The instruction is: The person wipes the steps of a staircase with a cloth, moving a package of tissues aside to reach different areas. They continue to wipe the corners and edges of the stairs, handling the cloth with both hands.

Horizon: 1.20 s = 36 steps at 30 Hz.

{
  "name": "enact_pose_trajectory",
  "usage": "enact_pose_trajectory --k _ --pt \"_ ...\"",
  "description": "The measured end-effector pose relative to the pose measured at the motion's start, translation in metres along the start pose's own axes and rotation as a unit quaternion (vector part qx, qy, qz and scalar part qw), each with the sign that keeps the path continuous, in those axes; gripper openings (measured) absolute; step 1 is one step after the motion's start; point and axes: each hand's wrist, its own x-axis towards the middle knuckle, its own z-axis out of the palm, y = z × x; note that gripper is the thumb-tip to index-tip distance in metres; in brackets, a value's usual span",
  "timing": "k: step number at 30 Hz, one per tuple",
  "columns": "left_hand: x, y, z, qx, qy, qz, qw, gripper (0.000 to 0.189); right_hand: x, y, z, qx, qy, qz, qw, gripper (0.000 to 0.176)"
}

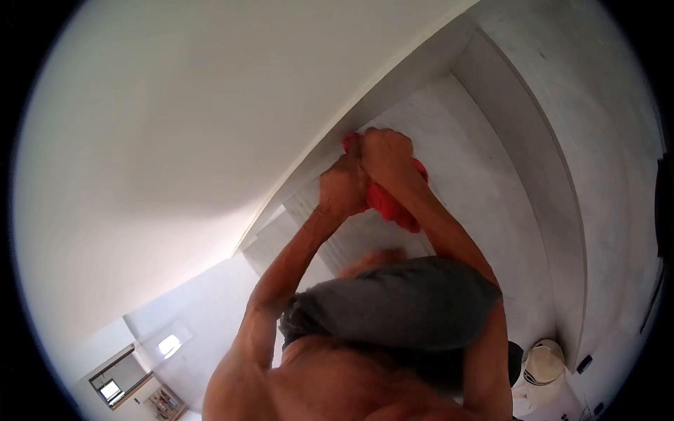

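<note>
A red cloth (392, 208) is bunched between my two hands, in front of my body. My left hand (343, 186) is closed on its near left part. Just beside and slightly above it, my right hand (387, 156) is also closed round the cloth, and the two hands touch. Part of the cloth hangs below the hands, and a small bit pokes out past the knuckles at the top. The fingers' inner sides and the gripped cloth are hidden.
Pale stair steps (484, 151) lie under and beyond my hands. A white wall (161, 140) rises close on the left. My bent leg in dark grey shorts (400, 302) is below the hands. A whitish bucket (544, 363) stands at lower right.
</note>
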Motion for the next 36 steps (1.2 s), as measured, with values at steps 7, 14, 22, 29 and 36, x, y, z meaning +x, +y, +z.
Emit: enact_pose_trajectory --k 7,14,22,29,36 --pt "-0.004 0.015 0.009 -0.040 -0.033 -0.016 0.999 0.055 -0.016 0.018 -0.003 -0.009 0.041 -0.017 0.999 0.014" --pt "-0.010 0.031 -0.002 -0.023 -0.033 0.021 0.999 0.055 -0.044 0.016 -0.010 -0.006 0.021 0.042 0.999 0.013" --pt "0.031 0.015 -0.023 -0.022 -0.097 -0.035 0.994 0.059 -0.005 0.023 -0.009 0.000 0.037 0.045 0.998 0.010" --pt "0.004 0.044 -0.013 -0.046 -0.134 -0.067 0.988 0.057 -0.046 0.031 -0.002 -0.016 0.055 0.045 0.997 0.012" --pt "0.011 0.031 -0.020 0.048 -0.116 -0.037 0.991 0.058 -0.035 0.026 0.000 -0.011 0.041 0.047 0.998 0.013"
